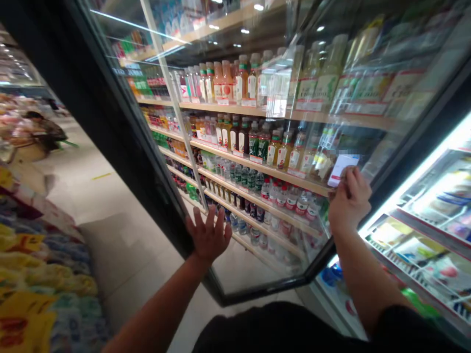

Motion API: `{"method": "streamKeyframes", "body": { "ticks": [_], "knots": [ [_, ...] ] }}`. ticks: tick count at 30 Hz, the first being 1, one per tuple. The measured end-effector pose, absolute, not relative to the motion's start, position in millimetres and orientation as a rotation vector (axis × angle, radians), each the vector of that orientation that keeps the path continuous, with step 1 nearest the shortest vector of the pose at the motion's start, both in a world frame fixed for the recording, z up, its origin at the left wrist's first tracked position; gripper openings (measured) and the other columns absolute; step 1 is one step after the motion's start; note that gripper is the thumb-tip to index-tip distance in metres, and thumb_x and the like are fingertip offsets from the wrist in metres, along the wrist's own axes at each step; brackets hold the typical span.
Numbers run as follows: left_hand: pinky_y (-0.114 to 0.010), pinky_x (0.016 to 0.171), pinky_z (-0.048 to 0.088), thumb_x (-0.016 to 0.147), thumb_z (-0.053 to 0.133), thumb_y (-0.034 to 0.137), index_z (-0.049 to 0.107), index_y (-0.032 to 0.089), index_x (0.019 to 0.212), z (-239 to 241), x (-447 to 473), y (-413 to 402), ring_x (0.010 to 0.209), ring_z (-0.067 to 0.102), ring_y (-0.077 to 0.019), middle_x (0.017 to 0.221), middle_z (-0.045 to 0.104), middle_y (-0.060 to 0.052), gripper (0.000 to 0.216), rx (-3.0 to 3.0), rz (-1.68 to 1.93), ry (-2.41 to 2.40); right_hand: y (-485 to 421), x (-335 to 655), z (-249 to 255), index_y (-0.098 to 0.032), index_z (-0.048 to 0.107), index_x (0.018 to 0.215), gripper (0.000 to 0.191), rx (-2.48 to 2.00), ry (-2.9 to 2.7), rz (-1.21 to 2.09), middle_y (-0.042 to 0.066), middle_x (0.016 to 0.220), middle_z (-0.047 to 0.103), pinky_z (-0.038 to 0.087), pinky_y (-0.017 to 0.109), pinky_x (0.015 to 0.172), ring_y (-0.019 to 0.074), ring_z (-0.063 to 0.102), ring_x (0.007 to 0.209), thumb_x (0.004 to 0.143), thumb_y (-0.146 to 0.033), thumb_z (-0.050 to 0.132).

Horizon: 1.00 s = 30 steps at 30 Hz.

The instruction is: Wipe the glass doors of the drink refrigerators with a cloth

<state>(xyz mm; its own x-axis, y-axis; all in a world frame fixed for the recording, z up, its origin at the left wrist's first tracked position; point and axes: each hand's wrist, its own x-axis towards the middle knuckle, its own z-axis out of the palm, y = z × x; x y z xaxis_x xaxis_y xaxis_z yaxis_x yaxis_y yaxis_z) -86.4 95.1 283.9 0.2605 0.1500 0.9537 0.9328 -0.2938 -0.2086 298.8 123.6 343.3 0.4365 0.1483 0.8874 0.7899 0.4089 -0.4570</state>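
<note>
A glass cooler door with a black frame stands swung out in front of me. My left hand has its fingers spread, on or just over the glass by the frame's left side. On the right, my right hand is closed, fingertips pressed together at a white rectangular label with a red patch. Whether the label is stuck to the glass, and whether something small is pinched there, I cannot tell. Through the glass show rows of drink bottles on wooden shelves, partly overlaid by reflections.
To the right is the lit cooler interior with packaged goods on racks. Bagged goods with yellow signs are stacked at lower left. A person sits low farther back on the left, beyond the pale tiled floor.
</note>
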Motion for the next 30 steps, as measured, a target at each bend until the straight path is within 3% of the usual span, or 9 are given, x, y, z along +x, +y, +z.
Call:
{"method": "streamKeyframes", "body": {
  "ticks": [3, 10, 17, 22, 26, 30],
  "knots": [
    [-0.067, 0.129, 0.012, 0.094, 0.068, 0.031, 0.050, 0.021, 0.156, 282, -91, 93, 0.160, 0.018, -0.0428, 0.157, 0.052, -0.018, 0.066, -1.723, -1.083, -1.049, 120, 283, 362, -0.021, 0.075, 0.132, 0.035, -1.012, -1.196, -0.700, 0.012, 0.135, 0.073, 0.048, 0.056, 0.117, 0.0288, 0.062, 0.132, 0.103, -0.028, 0.057],
    [-0.064, 0.129, 0.013, 0.094, 0.068, 0.029, 0.047, 0.018, 0.158, 287, -85, 88, 0.161, 0.014, -0.0402, 0.154, 0.055, -0.019, 0.068, -1.666, -1.075, -1.012, 91, 249, 316, -0.030, 0.069, 0.138, 0.046, -0.873, -1.701, -0.717, 0.006, 0.128, 0.078, 0.057, 0.047, 0.111, 0.0245, 0.065, 0.131, 0.099, -0.009, 0.058],
    [-0.062, 0.130, 0.014, 0.095, 0.067, 0.030, 0.048, 0.015, 0.157, 286, -79, 79, 0.161, 0.016, -0.0401, 0.156, 0.053, -0.019, 0.066, -1.590, -1.062, -0.998, 100, 234, 353, -0.032, 0.056, 0.153, 0.061, -0.818, -1.478, -0.799, 0.007, 0.144, 0.069, 0.052, 0.049, 0.115, 0.0263, 0.057, 0.140, 0.098, -0.005, 0.058],
    [-0.060, 0.131, 0.014, 0.097, 0.065, 0.032, 0.043, 0.014, 0.160, 288, -77, 70, 0.161, 0.017, -0.0383, 0.157, 0.051, -0.019, 0.069, -1.590, -1.068, -1.005, 82, 189, 324, -0.028, 0.053, 0.156, 0.060, -0.746, -1.679, -0.773, 0.005, 0.127, 0.078, 0.048, 0.041, 0.118, 0.0214, 0.060, 0.133, 0.100, -0.005, 0.054],
    [-0.059, 0.131, 0.013, 0.102, 0.058, 0.034, 0.034, 0.013, 0.165, 290, -75, 64, 0.161, 0.015, -0.0385, 0.158, 0.051, -0.018, 0.071, -1.577, -1.056, -1.020, 80, 173, 352, -0.030, 0.056, 0.153, 0.060, -0.630, -1.740, -0.687, 0.004, 0.126, 0.079, 0.050, 0.043, 0.113, 0.0228, 0.062, 0.129, 0.099, -0.004, 0.057],
    [-0.060, 0.131, 0.015, 0.103, 0.057, 0.034, 0.035, 0.012, 0.164, 290, -74, 61, 0.161, 0.017, -0.0394, 0.155, 0.055, -0.018, 0.069, -1.559, -1.045, -1.019, 84, 157, 374, -0.032, 0.055, 0.153, 0.063, -0.638, -1.575, -0.679, 0.006, 0.132, 0.076, 0.050, 0.048, 0.112, 0.0254, 0.058, 0.135, 0.098, -0.003, 0.058]
  ]
}}
